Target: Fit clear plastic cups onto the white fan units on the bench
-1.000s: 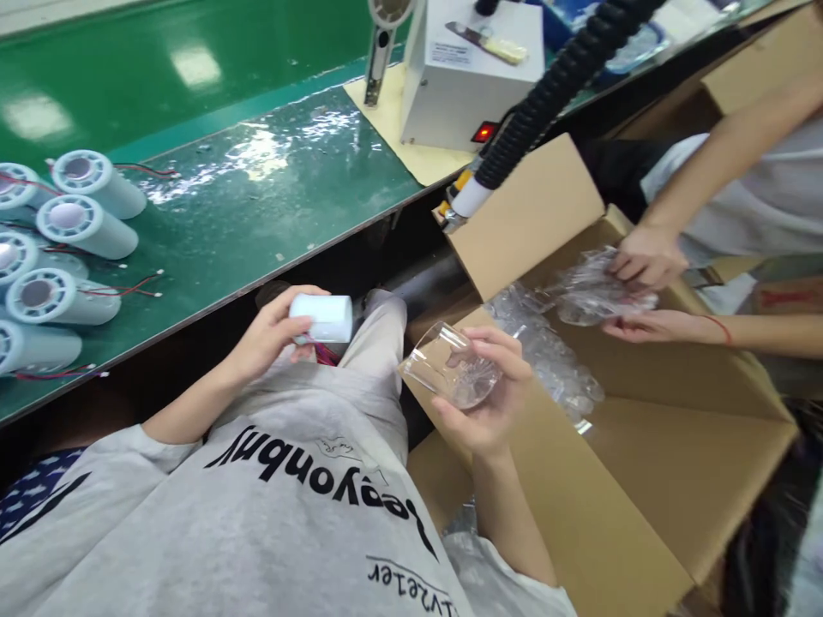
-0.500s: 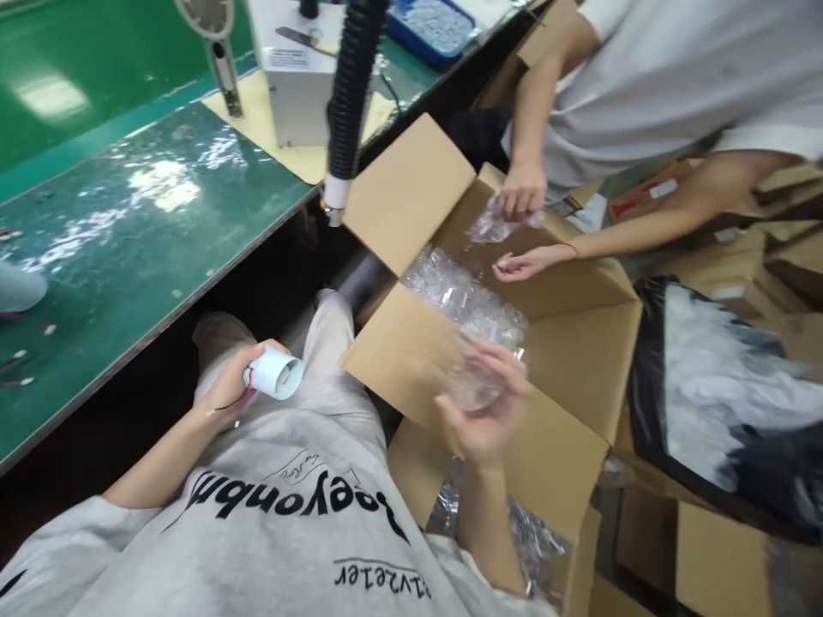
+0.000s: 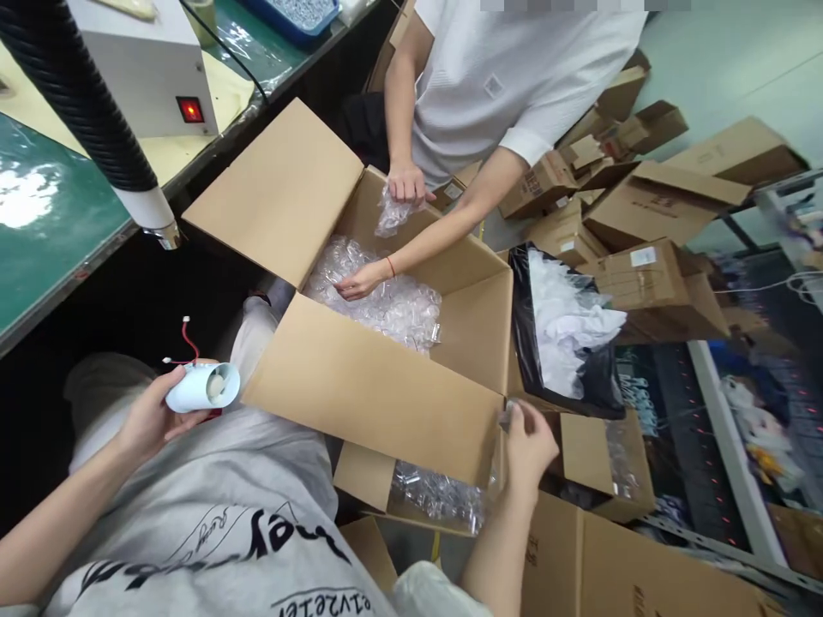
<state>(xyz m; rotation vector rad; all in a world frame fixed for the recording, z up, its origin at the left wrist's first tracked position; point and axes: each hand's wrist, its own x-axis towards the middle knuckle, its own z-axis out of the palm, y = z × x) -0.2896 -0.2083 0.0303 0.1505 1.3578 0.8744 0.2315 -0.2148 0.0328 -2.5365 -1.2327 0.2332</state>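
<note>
In my left hand (image 3: 151, 416) is a pale blue plastic tube (image 3: 193, 390), its round open end facing right and showing a whitish round part inside. Thin red wires (image 3: 191, 336) with small white connectors stick up from it. My right hand (image 3: 532, 441) is closed in a pinch at the near right corner of the large cardboard box (image 3: 379, 386). A small clear plastic piece (image 3: 506, 415) shows at its fingertips; its exact shape is unclear. Many clear plastic pieces (image 3: 399, 313) lie inside the box.
A co-worker's hands (image 3: 363, 281) reach into the box, one holding crumpled clear plastic (image 3: 392, 214). A lower carton (image 3: 363, 476) holds more clear pieces. A black-lined bin (image 3: 566, 326) stands right. A black hose (image 3: 83, 94) hangs by the green bench (image 3: 39, 266).
My right hand has moved right and down, away from above the box's near flap. The view has swung right. The co-worker's lower hand has reached down to the clear pieces.
</note>
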